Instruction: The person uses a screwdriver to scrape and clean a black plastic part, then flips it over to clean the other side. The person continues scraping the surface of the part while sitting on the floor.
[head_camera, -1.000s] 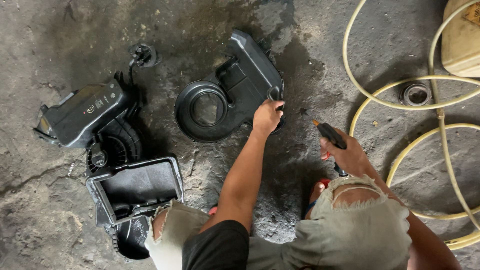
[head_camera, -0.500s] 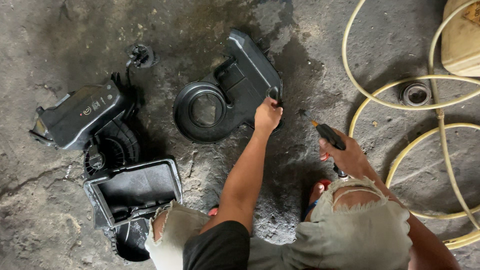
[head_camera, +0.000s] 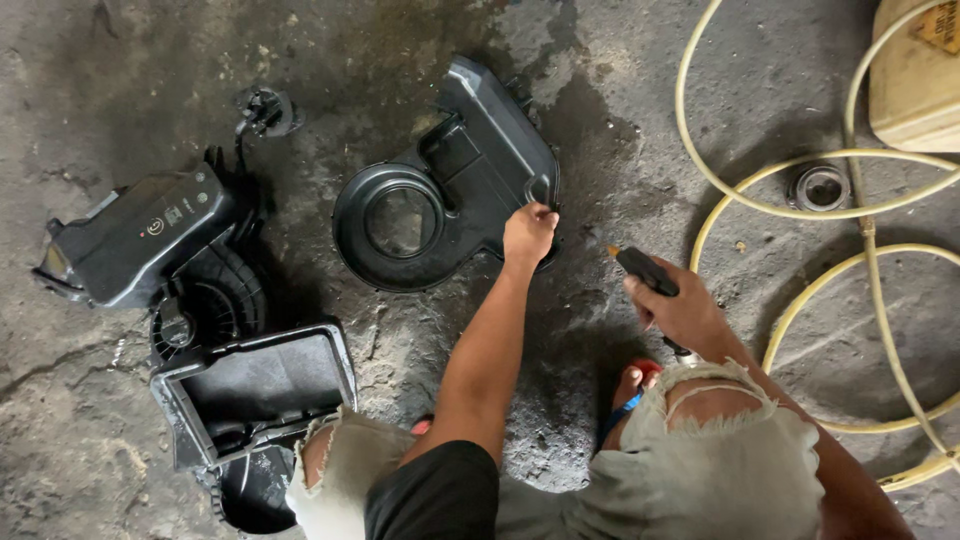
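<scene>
My left hand (head_camera: 528, 232) grips the right edge of a black plastic housing cover (head_camera: 455, 180) with a round opening, which lies flat on the stained concrete floor. My right hand (head_camera: 680, 310) is closed around a black air blow gun (head_camera: 643, 270) whose small orange tip points left toward that cover. The gun sits a short way right of my left hand, apart from the cover. My knees in torn grey shorts fill the bottom of the view.
At left lie a black blower unit with a fan wheel (head_camera: 150, 250) and an open black tray-like housing (head_camera: 250, 390). A small black connector (head_camera: 265, 108) sits above. A yellow hose (head_camera: 800, 180) loops at right around a metal ring (head_camera: 818, 185); a beige container (head_camera: 915, 75) stands top right.
My left hand has shifted slightly down and left along the cover's edge. The view has moved a little; the right hand keeps the blow gun in about the same place.
</scene>
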